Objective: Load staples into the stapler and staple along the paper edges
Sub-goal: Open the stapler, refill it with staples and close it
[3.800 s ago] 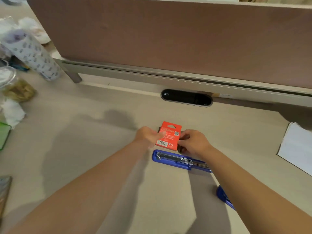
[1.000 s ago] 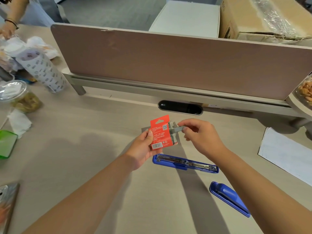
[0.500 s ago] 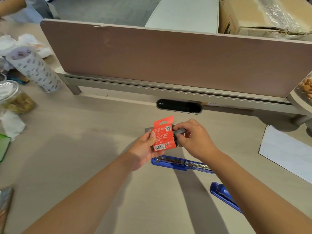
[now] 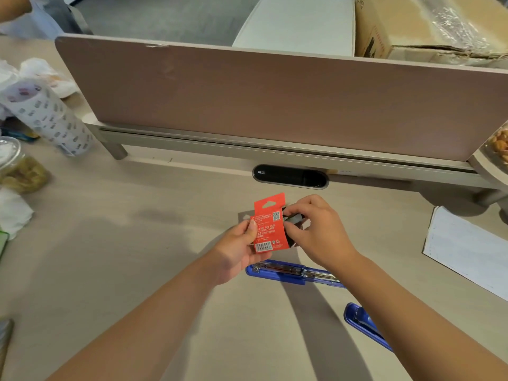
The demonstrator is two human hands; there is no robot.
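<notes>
My left hand (image 4: 236, 250) holds a red staple pack (image 4: 270, 228) upright above the desk, thumb on its printed back. My right hand (image 4: 316, 229) pinches a dark grey staple strip (image 4: 292, 219) at the pack's right side. Below both hands the blue stapler (image 4: 291, 272) lies swung open on the desk, its metal staple channel facing up. Its blue top cover (image 4: 365, 325) lies further right, partly hidden by my right forearm. White paper (image 4: 467, 248) lies flat at the desk's right edge.
A pink divider panel (image 4: 275, 97) closes the desk's far side, with a black cable slot (image 4: 290, 176) under it. At the left stand a patterned paper roll (image 4: 46, 116), a clear lidded food cup (image 4: 16, 166) and crumpled tissue (image 4: 13, 213). A bowl of nuts (image 4: 497, 145) sits far right.
My right hand, which had pulled the grey strip out to the right of the pack, has moved back in against the pack. The left hand keeps the pack in place.
</notes>
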